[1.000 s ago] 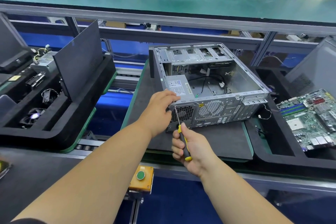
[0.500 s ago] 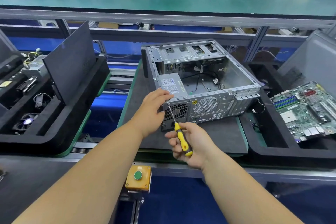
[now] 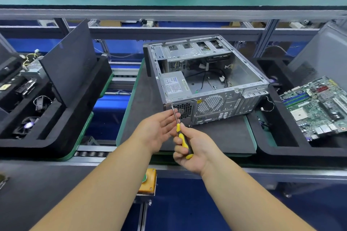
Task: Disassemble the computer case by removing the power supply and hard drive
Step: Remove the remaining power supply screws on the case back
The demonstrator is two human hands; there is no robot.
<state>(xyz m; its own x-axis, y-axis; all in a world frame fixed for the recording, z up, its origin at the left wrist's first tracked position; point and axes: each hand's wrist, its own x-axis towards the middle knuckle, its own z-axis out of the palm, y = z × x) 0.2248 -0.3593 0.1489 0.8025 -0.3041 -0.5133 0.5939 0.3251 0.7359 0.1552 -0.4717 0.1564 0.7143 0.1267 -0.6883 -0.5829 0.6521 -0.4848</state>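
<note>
Computer case (image 3: 212, 80) lies on its side, open face up, on a dark grey mat (image 3: 216, 137) atop the conveyor, between two black foam trays. Power supply (image 3: 173, 83) sits in the case's near-left corner, label upward, its vent grille showing at the rear panel. Right hand (image 3: 193, 151) is clenched around a yellow-and-black screwdriver (image 3: 181, 133); the shaft angles up-left, tip at a screw on the rear panel's upper-left corner. Left hand (image 3: 157, 129) is released, palm turned inward, fingertips (image 3: 173, 113) against the shaft. Right tray (image 3: 272, 148) holds a green motherboard (image 3: 317, 107). Left tray (image 3: 56, 137) holds a fan (image 3: 28, 124) and an upright dark panel (image 3: 69, 62).
</note>
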